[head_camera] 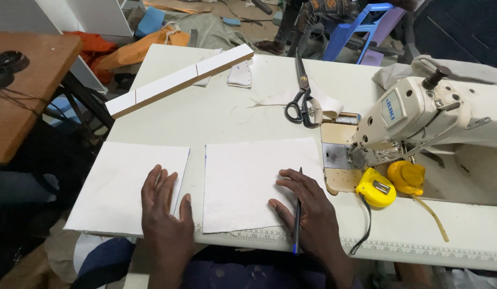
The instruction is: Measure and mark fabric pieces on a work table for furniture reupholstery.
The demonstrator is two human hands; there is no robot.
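Left to right on the white bench [216, 115], as I log it: brown side table [23, 69]; long white strip [179, 80]; left white panel [125, 184] under my left hand [163, 206], grip open and flat on its right edge; right white panel [259, 182], just beside the first, pinned by my right hand [307, 211], grip closed on a pen [297, 214] between the fingers. Further right: scissors [301, 96]; sewing machine [420, 115]; two yellow tape measures [390, 182]. Risk, as I judge it: the left panel overhangs the bench's near edge and could slip if pressure lifts; the pen tip could mark the fabric.
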